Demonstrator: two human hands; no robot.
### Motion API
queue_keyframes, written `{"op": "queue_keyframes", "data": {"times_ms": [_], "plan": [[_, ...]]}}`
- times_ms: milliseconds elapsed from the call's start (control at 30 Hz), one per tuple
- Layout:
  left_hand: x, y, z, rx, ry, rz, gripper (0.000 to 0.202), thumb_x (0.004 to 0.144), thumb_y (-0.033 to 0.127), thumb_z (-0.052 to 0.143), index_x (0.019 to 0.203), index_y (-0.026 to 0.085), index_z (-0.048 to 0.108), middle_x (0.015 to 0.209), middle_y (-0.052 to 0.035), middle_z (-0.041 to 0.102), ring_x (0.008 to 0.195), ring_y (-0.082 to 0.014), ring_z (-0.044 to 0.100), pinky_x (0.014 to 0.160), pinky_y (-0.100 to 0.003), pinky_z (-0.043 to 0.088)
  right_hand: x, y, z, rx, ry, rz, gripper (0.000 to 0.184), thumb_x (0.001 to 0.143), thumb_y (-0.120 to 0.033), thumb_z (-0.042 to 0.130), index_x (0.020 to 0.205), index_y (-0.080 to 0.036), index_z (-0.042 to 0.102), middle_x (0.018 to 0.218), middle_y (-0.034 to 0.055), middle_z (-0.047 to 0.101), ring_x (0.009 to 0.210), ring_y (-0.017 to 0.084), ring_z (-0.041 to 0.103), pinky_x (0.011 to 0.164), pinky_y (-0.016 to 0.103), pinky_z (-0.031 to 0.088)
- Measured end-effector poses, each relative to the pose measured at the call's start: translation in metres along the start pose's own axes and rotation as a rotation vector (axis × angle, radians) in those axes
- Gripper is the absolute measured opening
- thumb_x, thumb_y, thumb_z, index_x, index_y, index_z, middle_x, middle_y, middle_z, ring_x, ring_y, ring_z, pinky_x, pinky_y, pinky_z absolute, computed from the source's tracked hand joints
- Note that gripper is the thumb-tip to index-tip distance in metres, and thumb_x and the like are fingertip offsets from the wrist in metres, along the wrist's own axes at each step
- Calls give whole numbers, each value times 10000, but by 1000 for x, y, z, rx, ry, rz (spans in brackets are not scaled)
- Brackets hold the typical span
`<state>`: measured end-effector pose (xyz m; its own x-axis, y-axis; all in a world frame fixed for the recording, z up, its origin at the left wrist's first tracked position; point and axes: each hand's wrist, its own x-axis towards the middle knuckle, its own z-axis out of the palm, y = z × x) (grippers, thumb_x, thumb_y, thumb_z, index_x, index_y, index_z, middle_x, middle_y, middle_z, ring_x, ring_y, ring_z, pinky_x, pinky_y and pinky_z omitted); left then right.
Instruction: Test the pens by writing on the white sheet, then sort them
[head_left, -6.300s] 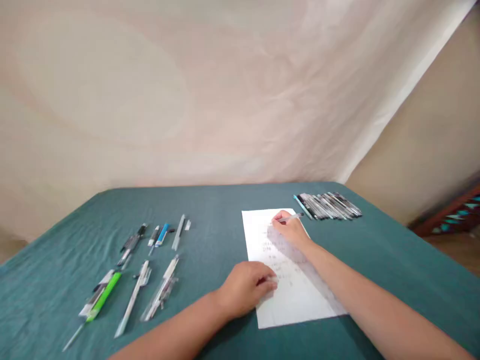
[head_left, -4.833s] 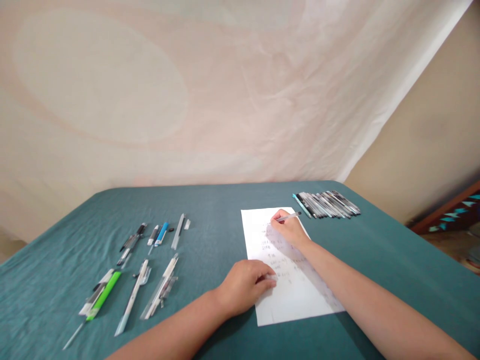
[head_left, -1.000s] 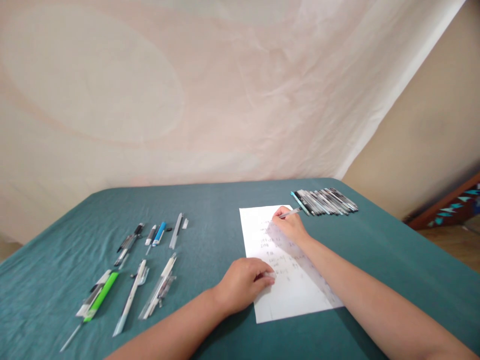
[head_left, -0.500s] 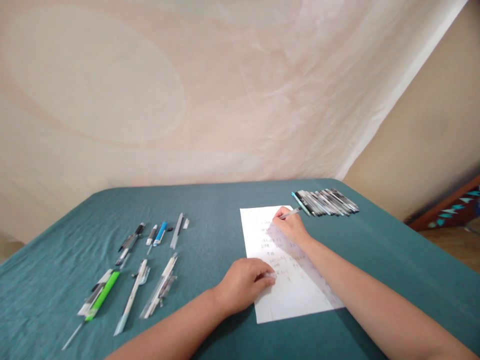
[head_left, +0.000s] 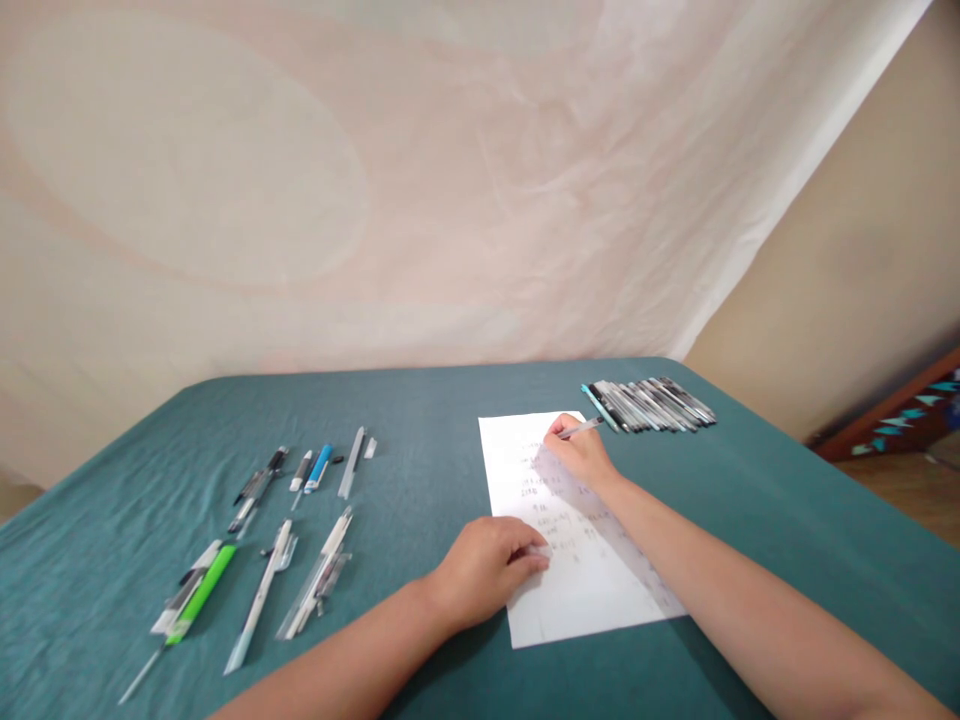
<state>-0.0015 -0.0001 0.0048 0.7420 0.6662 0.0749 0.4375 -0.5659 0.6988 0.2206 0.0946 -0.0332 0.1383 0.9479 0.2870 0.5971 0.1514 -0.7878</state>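
Note:
My right hand (head_left: 577, 450) is closed on a slim pen (head_left: 581, 429) with a clear barrel and a dark end. It rests on the upper right part of a white sheet of paper (head_left: 525, 615) that bears several lines of faint handwriting. The pen's tip is hidden by my fingers. Across the sheet's left edge lies my left hand (head_left: 491, 568), its fingers curled and its thumb close to the forefinger. A small pale bit shows between those fingertips, too indistinct to name.
A tight row of several pens (head_left: 652, 405) lies at the far right. On the left are pen parts: a green barrel (head_left: 201, 595), a blue piece (head_left: 319, 468), a white pen (head_left: 259, 600), clear tubes (head_left: 351, 465). A green cloth (head_left: 427, 430) covers the table; a pale curtain (head_left: 450, 200) hangs behind.
My right hand and the pen have shifted only very slightly on the paper. My left hand stays at the sheet's left edge, and the whole view has drifted a little.

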Motion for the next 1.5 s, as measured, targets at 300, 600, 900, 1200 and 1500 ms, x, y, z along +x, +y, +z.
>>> {"op": "queue_keyframes", "data": {"times_ms": [300,600,900,1200,1500], "plan": [[0,0,0,14,-9,0,211,869,310,521,952,199,679,859,-24,672,771,-148,599,701,-218,408,-1,-1,-1,-19,38,8,75,677,-251,503,643,-197,543,577,-8,549,550,137,475,508,240,319],[0,2,-2,19,-10,-2,202,864,298,528,949,193,679,851,-21,671,764,-144,599,686,-210,407,-1,-2,-2,-29,32,18,61,663,-242,515,629,-198,538,572,-15,549,562,137,485,515,239,317],[0,-1,0,1,-18,2,219,870,301,515,969,197,680,900,-31,682,815,-160,607,729,-226,421,0,-1,-1,5,39,25,78,661,-259,535,616,-195,540,554,-21,534,540,131,477,499,235,320],[2,-8,2,-302,143,-110,311,875,269,478,1159,231,600,827,-3,645,630,-103,537,621,-214,426,4,-10,-16,152,63,73,323,787,-499,497,744,-182,547,545,-6,556,447,103,454,443,223,342],[11,-24,-4,-627,332,-219,290,879,384,462,1005,154,585,919,-60,610,612,-87,522,482,-176,405,-4,-41,-57,563,-82,138,356,729,-470,635,935,-183,594,836,49,630,585,99,504,408,191,300]]}}
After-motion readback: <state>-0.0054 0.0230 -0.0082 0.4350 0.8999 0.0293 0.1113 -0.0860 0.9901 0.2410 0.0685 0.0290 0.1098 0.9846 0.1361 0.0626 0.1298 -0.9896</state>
